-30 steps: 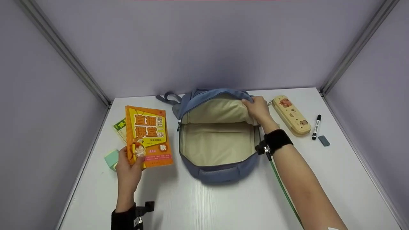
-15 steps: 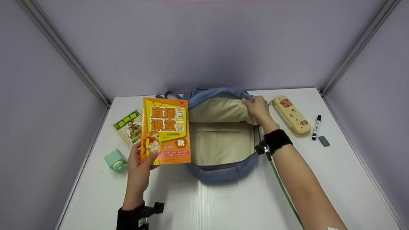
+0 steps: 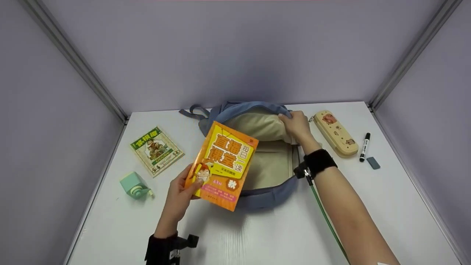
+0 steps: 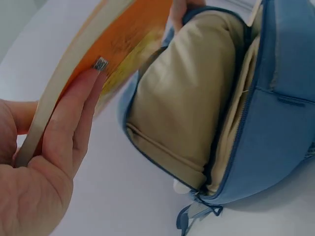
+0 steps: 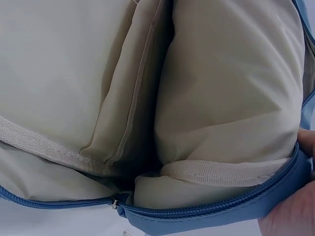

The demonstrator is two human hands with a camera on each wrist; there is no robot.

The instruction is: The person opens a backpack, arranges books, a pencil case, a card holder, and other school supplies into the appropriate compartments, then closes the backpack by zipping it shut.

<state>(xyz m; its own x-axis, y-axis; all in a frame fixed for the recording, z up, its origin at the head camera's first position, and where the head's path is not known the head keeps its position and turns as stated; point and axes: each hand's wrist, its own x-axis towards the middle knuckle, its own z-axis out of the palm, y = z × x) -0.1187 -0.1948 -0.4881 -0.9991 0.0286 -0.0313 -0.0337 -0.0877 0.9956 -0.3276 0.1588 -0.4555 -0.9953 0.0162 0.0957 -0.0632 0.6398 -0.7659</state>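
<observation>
My left hand grips an orange and yellow book by its lower left edge, thumb on the cover and fingers behind. In the head view the tilted book overlaps the left part of a blue backpack. Unzipped wide, the backpack shows its beige lining. My right hand pinches the edge of the raised flap at the upper right. In the left wrist view, fingers lie against the book's back cover, and the bag's opening stands beside it.
A green and cream booklet and a mint-green bottle with a pump-like top lie at the left. On the right are a yellow pencil case, a black and white marker and a dark eraser-like block. Walls enclose the table's back and sides.
The left hand has carried the book rightward from beside the backpack to over its left part, tilting it clockwise. The booklet and bottle are uncovered. My right hand stays on the flap.
</observation>
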